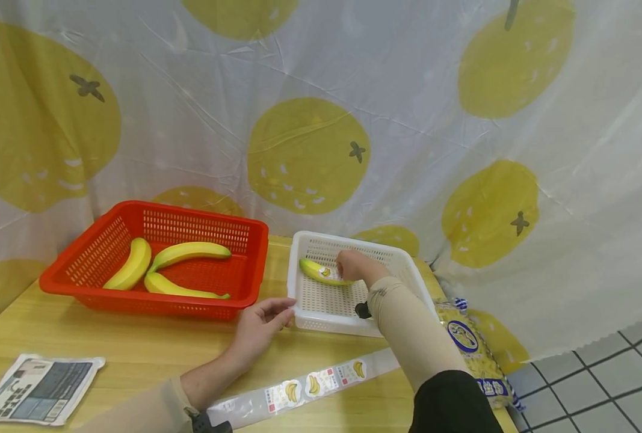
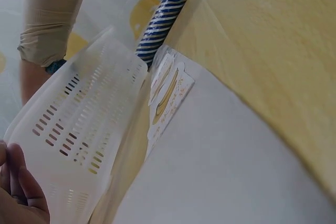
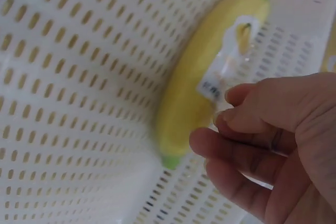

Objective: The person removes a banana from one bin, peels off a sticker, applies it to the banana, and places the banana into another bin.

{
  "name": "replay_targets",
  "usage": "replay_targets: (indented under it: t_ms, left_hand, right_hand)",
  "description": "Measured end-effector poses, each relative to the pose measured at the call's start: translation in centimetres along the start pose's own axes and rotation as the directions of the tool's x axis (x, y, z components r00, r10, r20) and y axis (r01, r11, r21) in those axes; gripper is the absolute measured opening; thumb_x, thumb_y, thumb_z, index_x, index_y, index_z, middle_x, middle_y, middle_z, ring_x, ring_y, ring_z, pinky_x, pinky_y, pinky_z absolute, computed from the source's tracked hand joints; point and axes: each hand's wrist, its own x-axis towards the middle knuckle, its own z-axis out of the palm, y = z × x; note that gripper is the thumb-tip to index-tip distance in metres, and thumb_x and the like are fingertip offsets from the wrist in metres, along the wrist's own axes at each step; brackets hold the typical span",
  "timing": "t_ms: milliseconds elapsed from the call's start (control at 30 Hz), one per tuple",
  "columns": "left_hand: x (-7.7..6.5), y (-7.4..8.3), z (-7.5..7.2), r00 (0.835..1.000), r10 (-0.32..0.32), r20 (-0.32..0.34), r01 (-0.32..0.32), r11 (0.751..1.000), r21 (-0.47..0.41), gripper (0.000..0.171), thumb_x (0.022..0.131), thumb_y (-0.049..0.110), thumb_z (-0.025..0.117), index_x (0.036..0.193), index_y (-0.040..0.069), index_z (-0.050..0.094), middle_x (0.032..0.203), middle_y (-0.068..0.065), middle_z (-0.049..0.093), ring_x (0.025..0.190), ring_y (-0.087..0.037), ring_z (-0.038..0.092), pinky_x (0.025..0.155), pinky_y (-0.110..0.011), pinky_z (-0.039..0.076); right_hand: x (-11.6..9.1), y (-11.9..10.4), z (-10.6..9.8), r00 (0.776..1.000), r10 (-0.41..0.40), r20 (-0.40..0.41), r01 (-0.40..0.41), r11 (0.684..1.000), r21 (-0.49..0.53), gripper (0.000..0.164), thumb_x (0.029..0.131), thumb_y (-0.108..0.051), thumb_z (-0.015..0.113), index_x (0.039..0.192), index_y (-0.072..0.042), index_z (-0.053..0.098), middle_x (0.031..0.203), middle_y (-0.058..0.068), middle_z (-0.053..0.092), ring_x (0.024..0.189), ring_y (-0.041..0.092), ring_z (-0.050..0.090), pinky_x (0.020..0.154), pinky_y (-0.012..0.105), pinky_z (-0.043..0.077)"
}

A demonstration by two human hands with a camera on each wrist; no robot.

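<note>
Bananas [image 1: 169, 264] fill red basket [image 1: 245, 231]; white basket [image 1: 321, 300], steadied by relaxed left hand [image 1: 258, 328], holds stickered banana [image 1: 321, 272] beside loose right hand [image 1: 353, 264].

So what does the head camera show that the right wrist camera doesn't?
Only the head view shows the red basket with three bananas, the left hand resting against the white basket's front wall, the sticker strip and the leaflet on the table.

Only the right wrist view shows, up close, the sticker on the banana and its green tip.

Both show the right hand at the stickered banana in the white basket; whether it touches the fruit is unclear.
</note>
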Motion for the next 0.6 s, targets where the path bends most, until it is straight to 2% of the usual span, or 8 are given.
replay_targets:
  t_ms: [100, 300, 400, 500, 567, 600]
  left_hand:
    - [0.0, -0.1, -0.1, 1.0, 0.014, 0.008, -0.014, 1.0, 0.006, 0.025, 0.093, 0.014, 0.077, 0.118, 0.007, 0.075, 0.101, -0.011, 0.072, 0.085, -0.024, 0.067, 0.079, -0.033, 0.06]
    - [-0.2, 0.0, -0.1, 0.998, 0.064, 0.025, -0.064, 0.998, 0.027, 0.022, 0.094, 0.015, 0.076, 0.116, 0.008, 0.075, 0.095, -0.019, 0.07, 0.078, -0.019, 0.064, 0.073, -0.031, 0.059]
    - [-0.4, 0.5, 0.0, 0.992, 0.104, 0.069, -0.106, 0.994, 0.027, 0.024, 0.095, 0.018, 0.075, 0.117, 0.009, 0.074, 0.092, -0.021, 0.069, 0.074, -0.018, 0.064, 0.068, -0.03, 0.058]
    - [-0.7, 1.8, -0.2, 0.976, 0.173, 0.134, -0.177, 0.984, 0.017, 0.024, 0.096, 0.019, 0.074, 0.118, 0.009, 0.073, 0.09, -0.018, 0.069, 0.071, -0.018, 0.065, 0.067, -0.03, 0.058]
    - [-0.9, 2.8, -0.6, 0.954, 0.241, 0.177, -0.247, 0.969, 0.016, 0.022, 0.097, 0.017, 0.073, 0.118, 0.008, 0.072, 0.09, -0.014, 0.071, 0.07, -0.018, 0.066, 0.067, -0.031, 0.06]
    - [-0.9, 3.4, -0.9, 0.942, 0.276, 0.191, -0.286, 0.958, 0.026, 0.021, 0.097, 0.015, 0.073, 0.117, 0.009, 0.073, 0.089, -0.014, 0.071, 0.07, -0.018, 0.066, 0.066, -0.031, 0.059]
  right_hand:
    - [-0.2, -0.3, -1.0, 1.0, 0.005, -0.027, -0.004, 1.0, 0.026, 0.026, 0.09, 0.008, 0.057, 0.074, -0.012, 0.056, 0.07, -0.001, 0.047, 0.066, 0.015, 0.039, 0.063, 0.031, 0.037]
    - [-1.4, -1.3, -3.0, 0.989, -0.046, -0.14, 0.061, 0.993, 0.102, 0.021, 0.089, 0.005, 0.054, 0.077, -0.012, 0.053, 0.072, 0.0, 0.044, 0.065, 0.016, 0.033, 0.065, 0.033, 0.033]
    - [-2.5, -2.4, -3.6, 0.98, -0.058, -0.192, 0.086, 0.987, 0.139, 0.018, 0.092, 0.001, 0.055, 0.08, -0.013, 0.057, 0.073, 0.0, 0.051, 0.065, 0.014, 0.039, 0.064, 0.032, 0.037]
    - [-3.8, -4.1, -3.5, 0.963, -0.046, -0.266, 0.091, 0.983, 0.159, 0.013, 0.095, -0.005, 0.058, 0.085, -0.013, 0.062, 0.077, 0.0, 0.059, 0.068, 0.014, 0.049, 0.067, 0.032, 0.044]
    - [-4.7, -5.6, -2.8, 0.94, -0.028, -0.34, 0.094, 0.979, 0.179, 0.01, 0.096, -0.009, 0.061, 0.089, -0.013, 0.067, 0.083, -0.001, 0.065, 0.073, 0.015, 0.057, 0.07, 0.033, 0.049]
    - [-5.1, -6.5, -2.4, 0.921, -0.019, -0.388, 0.096, 0.979, 0.179, 0.008, 0.096, -0.011, 0.063, 0.091, -0.014, 0.069, 0.087, -0.001, 0.068, 0.077, 0.016, 0.061, 0.073, 0.033, 0.052]
